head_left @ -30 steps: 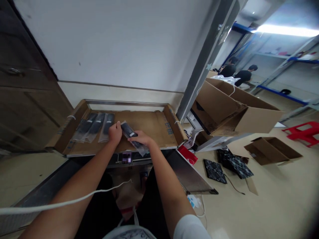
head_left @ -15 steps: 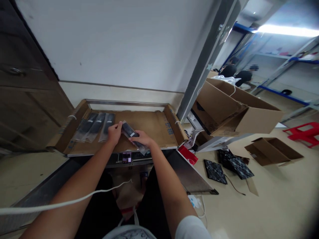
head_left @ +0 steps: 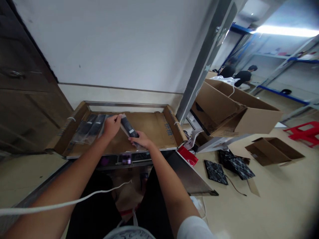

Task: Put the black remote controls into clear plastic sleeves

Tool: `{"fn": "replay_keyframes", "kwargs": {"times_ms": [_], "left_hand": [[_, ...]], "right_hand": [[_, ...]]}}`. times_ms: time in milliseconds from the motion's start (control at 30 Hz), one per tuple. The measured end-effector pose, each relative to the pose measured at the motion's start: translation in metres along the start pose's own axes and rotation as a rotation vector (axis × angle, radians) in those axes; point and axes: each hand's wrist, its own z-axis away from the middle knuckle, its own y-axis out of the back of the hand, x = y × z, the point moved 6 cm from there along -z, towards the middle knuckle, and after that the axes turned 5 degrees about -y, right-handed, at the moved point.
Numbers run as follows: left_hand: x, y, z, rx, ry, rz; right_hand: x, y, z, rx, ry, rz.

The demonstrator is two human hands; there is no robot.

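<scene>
Between my hands is a long dark item in a clear plastic bag (head_left: 127,124), with a small white label on it. My left hand (head_left: 112,126) is closed, pinching the bag's upper end. Lower down, my right hand (head_left: 141,139) grips the other end, its thumb across the bag. The item is tilted above a shallow cardboard-lined tray (head_left: 152,127). Similar bagged dark items (head_left: 92,126) lie side by side at the tray's left, and my left hand partly hides one of them. What the item is cannot be made out.
An open cardboard box (head_left: 224,103) stands to the right beside a metal post (head_left: 199,73). Dark patterned panels (head_left: 234,166), a smaller box (head_left: 274,151) and a red stool (head_left: 304,132) are on the floor. A white cord (head_left: 74,200) crosses in front. People sit in the far background.
Both hands have shifted slightly, the left moving up a little with the bag's upper end. The bagged item stands steeper, and my left hand covers more of the nearest bagged item in the tray.
</scene>
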Motion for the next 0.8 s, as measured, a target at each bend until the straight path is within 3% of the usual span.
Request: {"fn": "replay_keyframes", "kwargs": {"times_ms": [100,200,367,467,600,733,800], "left_hand": [[0.040,0.017,-0.027,0.008,-0.232,-0.010],[0.079,0.024,-0.044,-0.002,-0.382,-0.029],[0.133,0.029,-0.050,-0.013,-0.500,0.021],[0.152,0.040,-0.053,0.071,-0.530,0.095],[0.149,0.070,-0.069,0.278,-0.422,0.263],[0.109,0.114,-0.091,0.583,-0.080,0.464],[0.085,0.133,-0.093,0.759,0.067,0.470]], "right_hand": [[0.001,0.011,0.001,0.201,0.093,0.061],[-0.002,0.019,0.001,0.341,0.208,0.123],[0.001,0.026,0.000,0.442,0.222,0.139],[0.000,0.028,0.002,0.499,0.248,0.167],[-0.004,0.028,0.007,0.568,0.319,0.244],[-0.006,0.037,0.013,0.727,0.289,0.262],[-0.003,0.046,0.015,0.803,0.249,0.134]]}}
